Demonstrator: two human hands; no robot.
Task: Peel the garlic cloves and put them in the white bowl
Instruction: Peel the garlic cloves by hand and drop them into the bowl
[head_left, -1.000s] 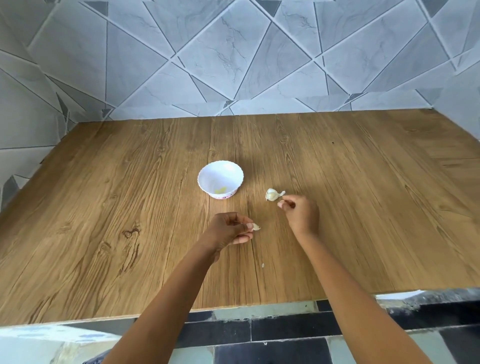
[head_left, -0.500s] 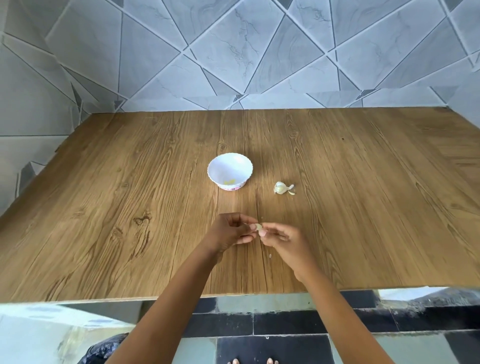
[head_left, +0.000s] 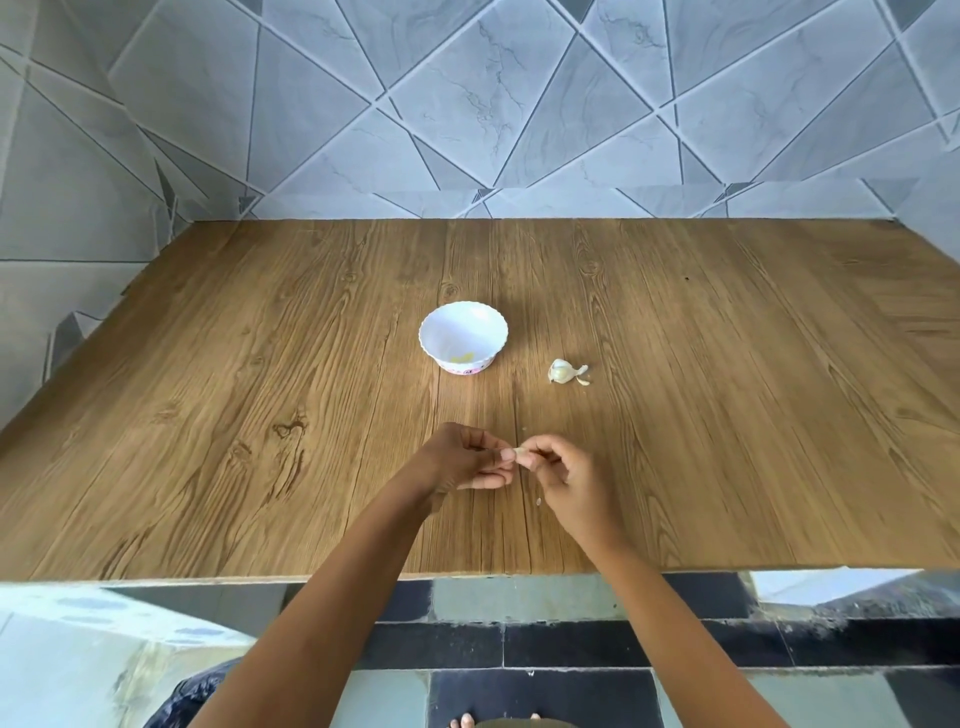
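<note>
A small pale garlic clove (head_left: 520, 451) is pinched between my left hand (head_left: 467, 460) and right hand (head_left: 563, 475) — the white bowl (head_left: 441, 327) stands upright beyond, a partial garlic bulb (head_left: 561, 371) lying near its right.

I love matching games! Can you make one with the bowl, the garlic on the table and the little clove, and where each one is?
1 white bowl
2 garlic piece
3 clove

a pinched between the left hand and the right hand
b lies on the table, right of the bowl
c stands upright, yellowish bits inside

Pairs: 1-c, 2-b, 3-a
</note>
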